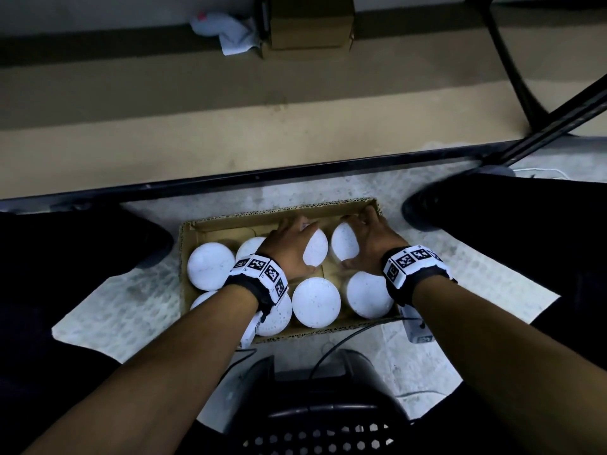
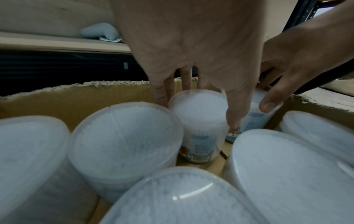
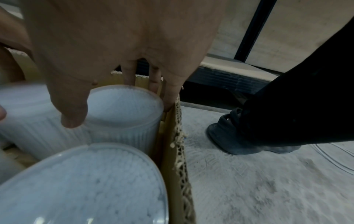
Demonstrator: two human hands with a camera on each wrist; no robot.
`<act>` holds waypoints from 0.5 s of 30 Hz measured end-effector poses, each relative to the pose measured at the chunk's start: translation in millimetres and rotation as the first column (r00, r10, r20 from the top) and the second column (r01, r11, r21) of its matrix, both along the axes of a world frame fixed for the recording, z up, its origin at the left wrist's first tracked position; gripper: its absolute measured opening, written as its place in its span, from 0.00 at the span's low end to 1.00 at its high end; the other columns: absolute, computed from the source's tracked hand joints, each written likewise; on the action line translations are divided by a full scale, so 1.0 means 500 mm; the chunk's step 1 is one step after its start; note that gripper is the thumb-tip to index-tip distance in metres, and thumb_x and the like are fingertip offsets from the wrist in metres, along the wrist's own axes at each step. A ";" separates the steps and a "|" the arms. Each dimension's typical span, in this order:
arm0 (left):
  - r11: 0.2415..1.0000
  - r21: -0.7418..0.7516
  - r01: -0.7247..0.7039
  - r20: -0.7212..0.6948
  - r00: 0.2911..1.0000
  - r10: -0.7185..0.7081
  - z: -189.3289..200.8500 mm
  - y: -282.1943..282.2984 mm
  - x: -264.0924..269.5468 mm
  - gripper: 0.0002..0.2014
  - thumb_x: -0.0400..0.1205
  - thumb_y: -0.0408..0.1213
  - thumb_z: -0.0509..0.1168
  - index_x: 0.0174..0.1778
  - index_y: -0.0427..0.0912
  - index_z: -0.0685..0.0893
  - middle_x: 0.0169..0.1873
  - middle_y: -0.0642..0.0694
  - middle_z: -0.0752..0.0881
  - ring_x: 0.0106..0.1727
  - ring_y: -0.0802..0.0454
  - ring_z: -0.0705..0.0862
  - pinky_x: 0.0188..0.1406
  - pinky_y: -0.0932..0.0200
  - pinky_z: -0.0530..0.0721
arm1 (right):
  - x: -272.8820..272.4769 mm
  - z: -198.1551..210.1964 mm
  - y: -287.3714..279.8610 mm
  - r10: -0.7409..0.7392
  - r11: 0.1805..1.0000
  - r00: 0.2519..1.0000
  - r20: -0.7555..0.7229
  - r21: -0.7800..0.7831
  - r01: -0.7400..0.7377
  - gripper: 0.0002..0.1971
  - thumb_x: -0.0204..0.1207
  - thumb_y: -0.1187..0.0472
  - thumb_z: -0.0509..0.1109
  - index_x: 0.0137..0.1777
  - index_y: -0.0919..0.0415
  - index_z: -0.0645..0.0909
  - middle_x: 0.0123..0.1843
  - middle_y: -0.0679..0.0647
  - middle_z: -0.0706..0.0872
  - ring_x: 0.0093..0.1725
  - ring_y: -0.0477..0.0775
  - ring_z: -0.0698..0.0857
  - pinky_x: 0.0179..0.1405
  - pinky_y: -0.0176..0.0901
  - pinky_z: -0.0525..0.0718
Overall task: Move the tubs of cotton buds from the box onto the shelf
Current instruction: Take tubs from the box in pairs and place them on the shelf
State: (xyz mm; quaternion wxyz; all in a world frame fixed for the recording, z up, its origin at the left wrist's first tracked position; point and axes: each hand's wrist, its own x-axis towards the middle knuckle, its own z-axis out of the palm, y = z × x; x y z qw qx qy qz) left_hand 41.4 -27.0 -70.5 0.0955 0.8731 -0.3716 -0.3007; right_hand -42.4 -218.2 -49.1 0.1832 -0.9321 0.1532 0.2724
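A: Item 1, tubs?

B: Round clear plastic tubs packed with white cotton buds, standing upright in an open brown corrugated cardboard box (image 1: 185, 238) on the pale concrete floor (image 1: 476, 300). 8 lids show in the head view: 4 along the far row, 4 along the near row, partly covered by the forearms.

A: Tubs in hand?

B: 2, both in the far row. The left-held tub (image 2: 199, 115) sits third from the left; the left hand (image 1: 289, 247) is spread over its lid, fingers curled down the far side, thumb down the near-right wall. The right-held tub (image 3: 124, 109) stands in the far right corner, touching the box wall; the right hand (image 1: 371, 241) covers it from above, fingers wedged between tub and cardboard, thumb on the near-left side. The 2 held tubs stand just beside each other.

A: Lifted?

B: Cannot tell; both look level with their neighbours.

A: Item 2, shelf?

B: Tan board shelf with a black metal front rail (image 1: 262, 175), beyond the box. At its back sit a small brown cardboard carton (image 1: 308, 24) and a crumpled white cloth (image 1: 226, 31).

A: Other entries?

B: Black shoes (image 1: 423, 208) either side of the box, dark perforated plastic stool (image 1: 315, 431) nearest the wearer, marker-printed wristbands (image 1: 259, 274) on both wrists.
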 end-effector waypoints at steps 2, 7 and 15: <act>1.000 -0.006 0.003 -0.001 1.000 -0.003 0.010 0.001 0.001 0.47 0.70 0.53 0.75 0.82 0.51 0.59 0.76 0.49 0.63 0.75 0.43 0.64 0.67 0.42 0.77 | 0.000 0.013 -0.001 -0.016 1.000 1.000 0.005 0.006 0.016 0.51 0.63 0.41 0.80 0.84 0.45 0.56 0.81 0.51 0.50 0.81 0.60 0.60 0.75 0.50 0.72; 0.999 -0.048 0.021 0.006 1.000 -0.021 0.042 0.005 0.013 0.49 0.69 0.53 0.76 0.84 0.50 0.59 0.77 0.48 0.63 0.76 0.43 0.63 0.73 0.45 0.72 | 0.004 0.052 0.002 -0.015 1.000 1.000 0.012 -0.010 0.015 0.48 0.63 0.41 0.78 0.82 0.45 0.58 0.80 0.51 0.52 0.79 0.61 0.62 0.72 0.54 0.75; 0.995 -0.080 0.057 0.069 0.996 -0.051 0.115 0.014 0.017 0.48 0.69 0.56 0.74 0.84 0.50 0.60 0.77 0.48 0.62 0.74 0.43 0.64 0.72 0.47 0.74 | 0.007 0.127 0.014 -0.002 0.999 0.997 0.072 -0.049 0.006 0.51 0.60 0.35 0.76 0.82 0.47 0.59 0.74 0.55 0.59 0.74 0.64 0.68 0.69 0.59 0.78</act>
